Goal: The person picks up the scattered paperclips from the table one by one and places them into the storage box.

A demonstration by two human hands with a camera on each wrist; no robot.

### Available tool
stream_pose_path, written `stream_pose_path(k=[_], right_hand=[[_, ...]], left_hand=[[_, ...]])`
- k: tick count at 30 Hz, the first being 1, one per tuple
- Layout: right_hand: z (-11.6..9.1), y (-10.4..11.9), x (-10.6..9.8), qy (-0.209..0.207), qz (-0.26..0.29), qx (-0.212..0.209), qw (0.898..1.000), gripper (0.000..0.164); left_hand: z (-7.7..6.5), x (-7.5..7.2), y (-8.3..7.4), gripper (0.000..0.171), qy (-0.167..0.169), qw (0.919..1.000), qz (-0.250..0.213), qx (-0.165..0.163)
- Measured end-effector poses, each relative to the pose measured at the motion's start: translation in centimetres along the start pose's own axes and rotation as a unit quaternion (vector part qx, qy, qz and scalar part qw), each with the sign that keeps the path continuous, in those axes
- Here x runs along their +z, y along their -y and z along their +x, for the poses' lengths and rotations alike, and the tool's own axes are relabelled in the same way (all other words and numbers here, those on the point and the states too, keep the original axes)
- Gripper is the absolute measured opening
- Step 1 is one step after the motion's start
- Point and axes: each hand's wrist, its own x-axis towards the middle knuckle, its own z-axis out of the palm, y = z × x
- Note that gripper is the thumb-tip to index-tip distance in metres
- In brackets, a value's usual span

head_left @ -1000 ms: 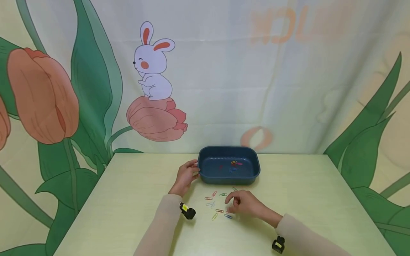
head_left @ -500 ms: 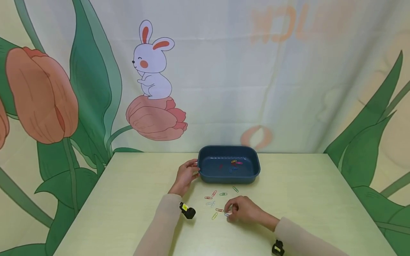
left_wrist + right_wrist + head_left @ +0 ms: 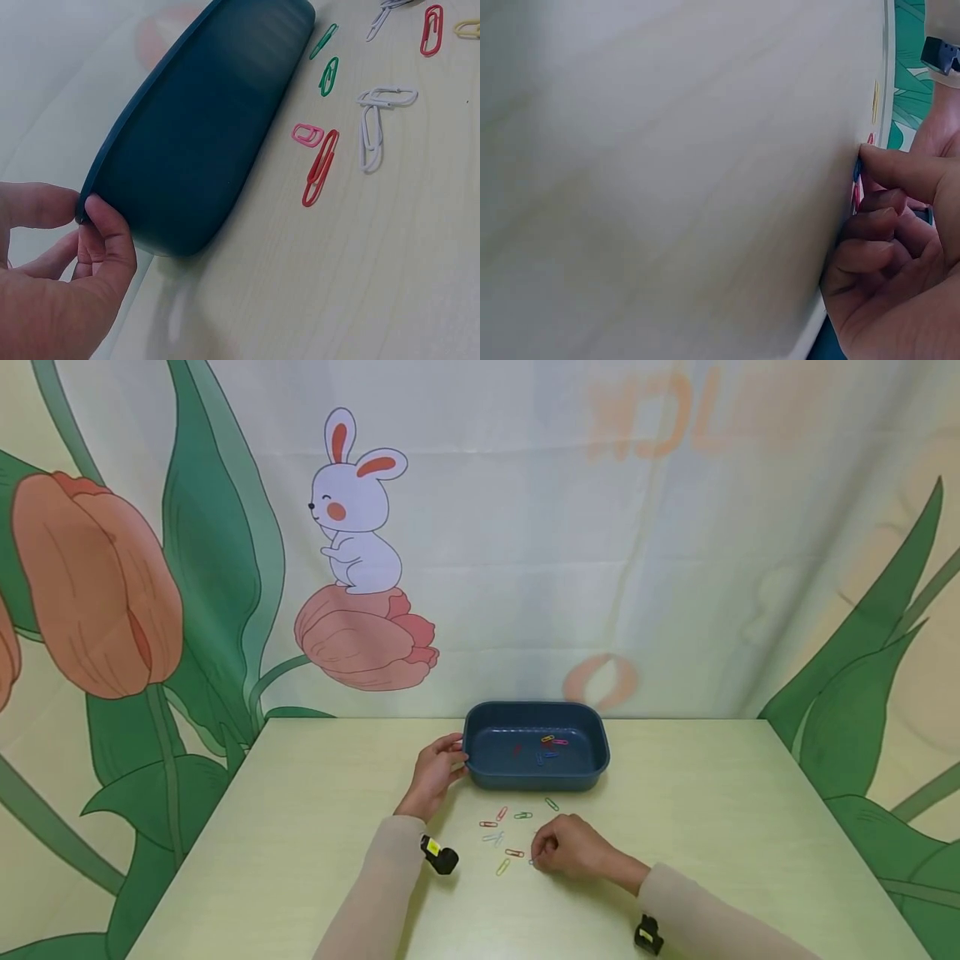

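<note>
My left hand (image 3: 433, 778) holds the left end of a dark blue plastic bin (image 3: 536, 782), its thumb and a finger pinching the rim in the left wrist view. Down on the table, my right hand (image 3: 576, 847) has its fingers curled and its thumb and fingertips at a blue paper clip (image 3: 857, 169). Most of that clip is hidden by the fingers. A bit of red or pink shows just beside it in the right wrist view. Left of the right hand lie a red paper clip (image 3: 514, 852) and a yellow paper clip (image 3: 503, 867).
Several paper clips lie in the bin, among them a yellow clip (image 3: 547, 738). In front of it are two green clips, one a green clip (image 3: 552, 804), plus white clips (image 3: 370, 139), a pink clip (image 3: 307, 135) and another red clip (image 3: 320, 169). A printed curtain (image 3: 487, 527) hangs behind.
My right hand has come down toward the front onto the blue clip, and its fingers have drawn together. The red clip beside it is now covered. My left hand stays on the bin.
</note>
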Motion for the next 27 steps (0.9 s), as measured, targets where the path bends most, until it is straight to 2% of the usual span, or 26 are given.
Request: stream_pose_path(k=[6,13,18,27], right_hand=[[0.1,-0.1,-0.1,-0.007,-0.021,-0.007,1.000,0.013],[-0.1,0.1,-0.6,-0.012,-0.014,0.010,1.000,0.015],[0.0,0.6,-1.8,-0.026,-0.008,0.015,1.000,0.023],[0.5,1.6,-4.8,-0.054,0.008,0.011,0.998,0.016]], left_hand=[[-0.1,0.0,-0.1,0.048,0.008,1.0000,0.000,0.004],[-0.2,0.1,-0.1,0.045,0.000,1.0000,0.001,0.005],[-0.1,0.0,0.0,0.045,-0.003,1.0000,0.002,0.003],[-0.5,0.1,-0.5,0.047,0.005,1.0000,0.005,0.006]])
